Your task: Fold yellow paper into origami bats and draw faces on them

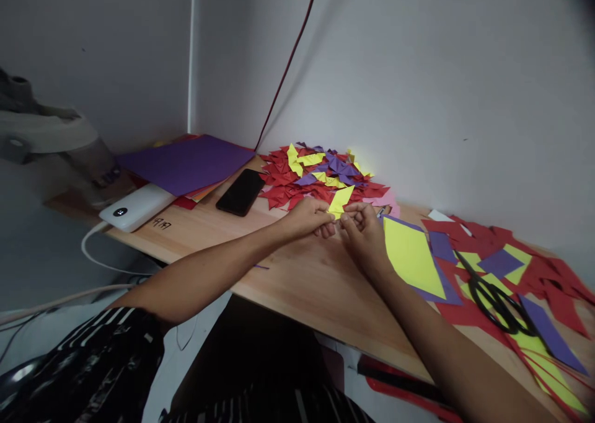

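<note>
Between my two hands is a small folded piece of yellow paper (341,198), raised a little over the table. My left hand (310,217) pinches its lower left corner between thumb and fingers. On its lower right corner, my right hand (365,227) closes in a similar pinch. The paper's upper part slants up and to the right, uncovered. Right behind it spreads a heap of folded paper pieces (283,178) in red, purple, yellow and pink. Yellow and purple paper sheets (411,255) lie beside my right wrist.
A black phone (240,191), a white power bank (138,207) with a cable and large purple sheets (188,162) occupy the left side of the wooden table (288,286). Black-handled scissors (497,302) rest among paper scraps at right. A dark red cord (290,60) runs down the wall.
</note>
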A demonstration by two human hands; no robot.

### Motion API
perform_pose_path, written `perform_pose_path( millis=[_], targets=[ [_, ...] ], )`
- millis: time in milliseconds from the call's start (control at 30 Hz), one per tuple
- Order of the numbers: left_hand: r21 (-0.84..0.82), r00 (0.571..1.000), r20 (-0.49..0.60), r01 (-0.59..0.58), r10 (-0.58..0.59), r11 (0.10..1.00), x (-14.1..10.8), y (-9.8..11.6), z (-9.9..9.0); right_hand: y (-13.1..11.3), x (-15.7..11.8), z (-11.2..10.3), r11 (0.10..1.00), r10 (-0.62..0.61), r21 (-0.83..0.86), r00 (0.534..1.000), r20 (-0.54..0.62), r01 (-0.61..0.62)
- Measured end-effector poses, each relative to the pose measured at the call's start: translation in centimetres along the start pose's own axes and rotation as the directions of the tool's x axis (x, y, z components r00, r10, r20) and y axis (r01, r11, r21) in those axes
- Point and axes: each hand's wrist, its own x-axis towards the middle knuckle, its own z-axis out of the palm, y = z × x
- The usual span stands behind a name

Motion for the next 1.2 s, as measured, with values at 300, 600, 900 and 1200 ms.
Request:
perform_pose_path(
  millis=[300,600,900,1200],
  targets=[
    [0.113,1.0,0.007,-0.026,0.025,0.993,-0.3,0.2,-0.2,-0.3,0.0,-0.4,0.957,0.014,-0.289,0.99,0.141,0.027],
    [0.281,0.998,-0.025,-0.05,0.059,0.959,-0.2,0.0,-0.2,-0.8,0.0,-0.3,0.947,0.103,-0.315,0.986,0.134,-0.057],
    [0.353,0.997,-0.018,-0.066,0.077,0.933,-0.2,0.1,-0.8,-0.9,0.4,-0.5,0.98,0.181,-0.128,0.956,0.229,-0.155],
    [0.451,0.989,-0.032,-0.112,0.142,0.886,-0.4,0.3,-0.6,-0.8,0.5,-0.4,0.965,0.206,-0.205,0.957,0.203,-0.164]
  ],
)
